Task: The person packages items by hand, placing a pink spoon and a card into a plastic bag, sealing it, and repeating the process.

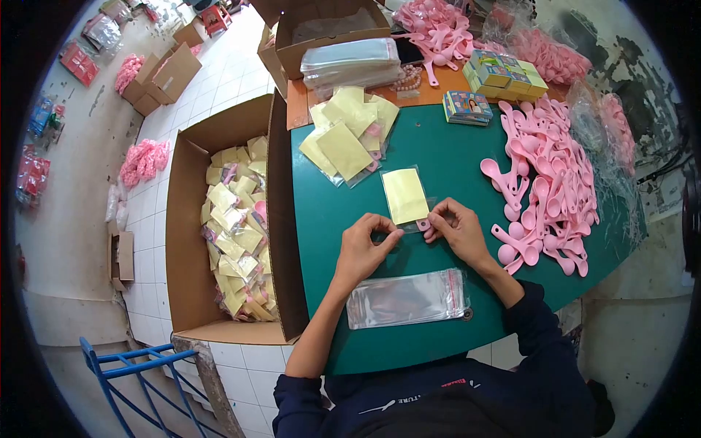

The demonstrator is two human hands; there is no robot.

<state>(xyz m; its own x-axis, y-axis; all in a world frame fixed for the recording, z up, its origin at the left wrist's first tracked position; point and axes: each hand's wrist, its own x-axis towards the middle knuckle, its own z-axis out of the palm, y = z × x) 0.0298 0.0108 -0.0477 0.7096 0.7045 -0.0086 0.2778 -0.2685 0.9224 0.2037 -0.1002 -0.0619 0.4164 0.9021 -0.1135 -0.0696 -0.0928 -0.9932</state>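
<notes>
Near the middle of the green table (336,263) lies a clear bag with a yellow card (405,196) inside and a pink handle end showing at its lower right corner. My left hand (370,244) pinches at the bag's lower left corner. At the lower right corner, my right hand (454,228) has its fingers closed on the bag's edge, beside the pink handle end. A stack of empty clear bags (405,299) lies below my hands. Several filled bags with yellow cards (346,150) are piled at the upper left of the table.
Pink spoons (548,190) are heaped on the right. Card stacks (467,107), more cards (504,75) and a bundle of clear bags (350,64) stand at the back. A large cardboard box (288,241) of filled bags is left of the table, beside a blue metal frame (135,358).
</notes>
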